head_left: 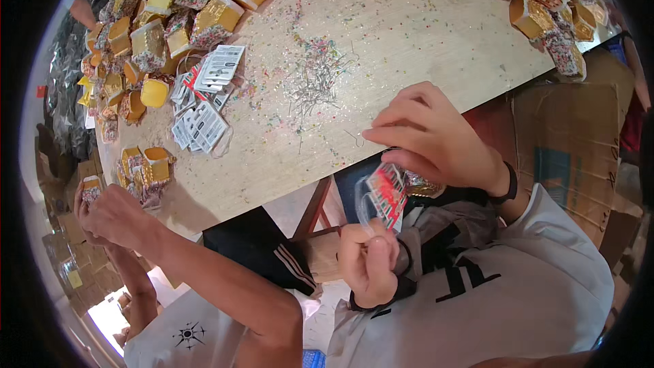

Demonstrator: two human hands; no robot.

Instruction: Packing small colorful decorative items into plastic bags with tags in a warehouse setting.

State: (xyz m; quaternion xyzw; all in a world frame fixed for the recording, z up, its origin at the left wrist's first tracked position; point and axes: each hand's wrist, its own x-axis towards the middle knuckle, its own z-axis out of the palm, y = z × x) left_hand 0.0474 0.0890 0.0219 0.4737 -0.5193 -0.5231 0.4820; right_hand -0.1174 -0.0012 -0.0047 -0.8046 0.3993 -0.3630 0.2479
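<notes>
My left hand (371,266) is closed, its fingers pinching the lower end of a printed card tag (388,194) in red, white and green. A clear plastic loop (364,206) curves beside the tag. Just above, my right hand (436,136) is curled, its thumb by the tag's upper end; what its fingers hold, if anything, is hidden. Under that hand shows part of a shiny gold, speckled ornament (424,185); I cannot tell what supports it. Near the right fingertips, a thin wire hook (354,139) lies on the table (272,170).
Mid-table lies a heap of wire hooks (319,82) among scattered sprinkles. Left of it are stacked card tags (204,126). Gold, sprinkle-coated ornaments (146,44) pile up at far left and far right. A co-worker's hand (116,215) holds one at left. A cardboard box (572,157) stands right.
</notes>
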